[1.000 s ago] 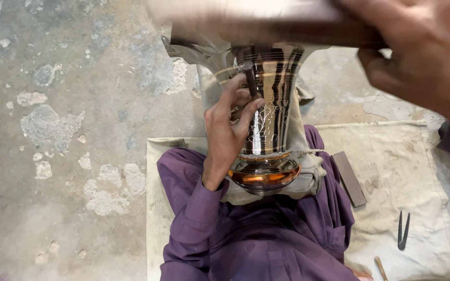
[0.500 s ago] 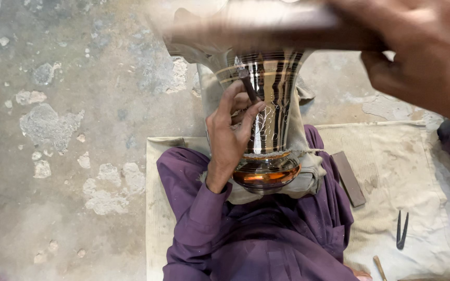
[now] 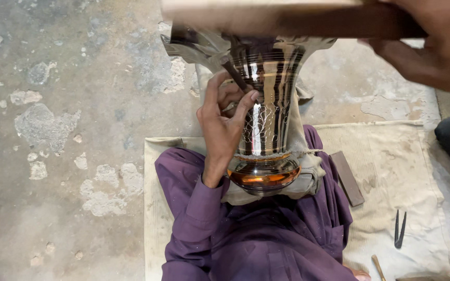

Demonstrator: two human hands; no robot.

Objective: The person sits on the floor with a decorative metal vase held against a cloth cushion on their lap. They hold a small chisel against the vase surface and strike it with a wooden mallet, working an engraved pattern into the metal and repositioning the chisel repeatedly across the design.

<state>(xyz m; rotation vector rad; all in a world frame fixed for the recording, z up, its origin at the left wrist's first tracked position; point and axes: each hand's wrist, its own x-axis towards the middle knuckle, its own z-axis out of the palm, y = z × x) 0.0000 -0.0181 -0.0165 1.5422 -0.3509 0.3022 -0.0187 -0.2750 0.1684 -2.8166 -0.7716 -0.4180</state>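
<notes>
Little change from half a second ago: left hand stays pressed on the metal vase, fingers pinching a thin dark tool to its engraved wall. Right hand keeps a closed grip on a wooden stick, blurred, above the flared rim. Vase rests in the lap on a cloth, long axis running away from the person, mouth at the far end.
</notes>
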